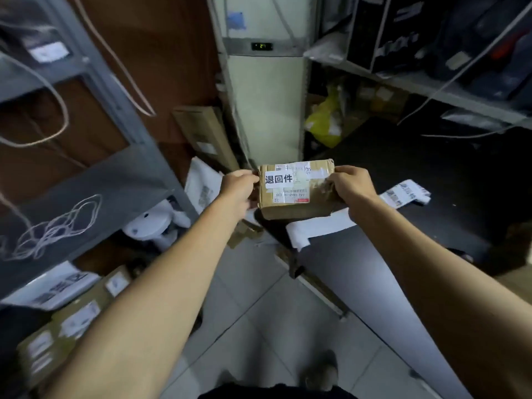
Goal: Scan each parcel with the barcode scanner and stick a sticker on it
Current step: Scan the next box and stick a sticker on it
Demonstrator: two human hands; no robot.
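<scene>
Your left hand point(239, 187) and right hand point(349, 184) grip the cardboard parcel point(293, 197) by its ends, white sticker point(278, 179) already on, so likely set it down next.

You hold the cardboard parcel point(296, 189) up in front of you, left hand point(239, 188) gripping its left end, right hand point(350, 184) its right, white sticker point(278, 179) facing you.

Forearms bare — no sleeves; dark garment point(276, 393), greyish shoe point(322, 372).
</scene>
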